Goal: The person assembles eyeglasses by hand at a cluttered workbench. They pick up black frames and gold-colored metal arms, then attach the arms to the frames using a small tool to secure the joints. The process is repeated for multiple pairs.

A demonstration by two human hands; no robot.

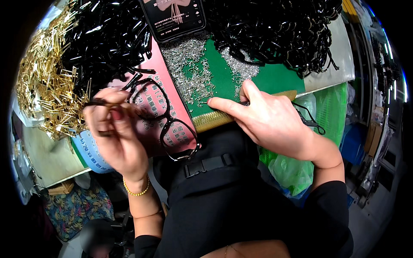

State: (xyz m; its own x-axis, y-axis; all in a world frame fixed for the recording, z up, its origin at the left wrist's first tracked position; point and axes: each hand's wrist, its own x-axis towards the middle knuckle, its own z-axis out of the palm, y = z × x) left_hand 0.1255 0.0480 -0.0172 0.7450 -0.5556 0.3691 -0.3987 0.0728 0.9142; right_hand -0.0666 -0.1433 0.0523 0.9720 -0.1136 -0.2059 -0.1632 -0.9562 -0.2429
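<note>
Danger's lurking upper centre: loose, tiny silver metal pins [193,73] could be scattering if the right hand [271,118] brushes hard. It's stretching a finger to their lower edge; whether it's gripping anything, can't tell. Centre-left, the bent left hand [124,135] is pinching a glossy black plastic eyeglass frame [168,117].

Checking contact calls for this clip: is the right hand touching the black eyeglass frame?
Apart. The head view shows pink mat between the right hand and the black eyeglass frame.
</note>
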